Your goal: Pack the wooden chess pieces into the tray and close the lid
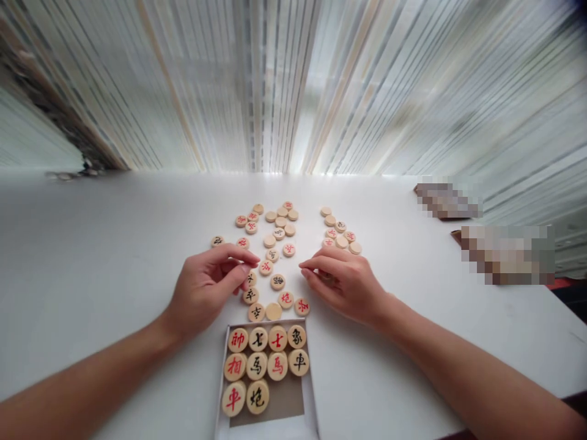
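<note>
My left hand (213, 284) hovers over the left side of the loose xiangqi pieces, its fingers curled and thumb and index tips close together. No piece shows between them; a black-marked piece (250, 296) lies just below the thumb. To the right, my right hand (343, 284) has its thumb and index tips drawn together, with no piece visible there. Between the hands are a red-marked piece (266, 267) and a black-marked piece (277, 282). Nearest me, a shallow open box (313, 397) holds rows of larger-looking face-up pieces, such as a black-marked one (257, 396).
More round wooden pieces (280, 233) lie scattered farther back on the white table (114, 244), some face down. Another cluster (342, 242) sits beyond my right hand. Two blurred-out flat items (504, 253) are at the right. A striped curtain (275, 85) hangs behind the table.
</note>
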`<state>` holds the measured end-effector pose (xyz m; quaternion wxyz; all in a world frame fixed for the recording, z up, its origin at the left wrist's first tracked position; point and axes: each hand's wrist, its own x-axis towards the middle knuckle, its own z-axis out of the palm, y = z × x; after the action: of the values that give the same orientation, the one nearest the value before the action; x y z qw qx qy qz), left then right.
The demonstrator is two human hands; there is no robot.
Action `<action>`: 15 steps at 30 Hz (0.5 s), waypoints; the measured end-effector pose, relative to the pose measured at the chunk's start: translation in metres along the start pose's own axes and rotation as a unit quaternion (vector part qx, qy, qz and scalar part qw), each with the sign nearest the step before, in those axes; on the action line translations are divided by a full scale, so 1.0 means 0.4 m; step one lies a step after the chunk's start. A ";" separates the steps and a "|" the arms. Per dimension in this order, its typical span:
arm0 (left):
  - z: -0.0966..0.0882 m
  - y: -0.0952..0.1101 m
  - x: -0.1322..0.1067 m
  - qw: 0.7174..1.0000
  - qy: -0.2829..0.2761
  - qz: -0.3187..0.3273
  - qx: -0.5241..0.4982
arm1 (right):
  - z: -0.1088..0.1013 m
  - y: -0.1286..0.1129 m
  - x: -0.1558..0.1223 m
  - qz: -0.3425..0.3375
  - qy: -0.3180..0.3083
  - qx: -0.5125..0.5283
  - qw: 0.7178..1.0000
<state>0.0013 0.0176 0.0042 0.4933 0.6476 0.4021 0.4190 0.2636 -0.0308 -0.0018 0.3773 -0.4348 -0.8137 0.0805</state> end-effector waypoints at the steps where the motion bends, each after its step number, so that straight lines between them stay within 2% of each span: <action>1: 0.002 0.003 0.000 1.000 -0.001 -0.002 -0.007 | -0.001 0.000 0.000 0.000 -0.004 0.000 1.000; 7: -0.001 0.003 -0.006 1.000 -0.013 -0.001 -0.025 | -0.001 0.000 0.001 0.013 -0.008 0.005 1.000; 15: -0.002 0.005 -0.006 1.000 -0.003 -0.010 -0.016 | 0.000 -0.007 0.002 0.003 -0.007 0.011 1.000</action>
<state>0.0001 0.0153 0.0060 0.5087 0.6367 0.4005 0.4188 0.2616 -0.0318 -0.0001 0.3760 -0.4326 -0.8142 0.0931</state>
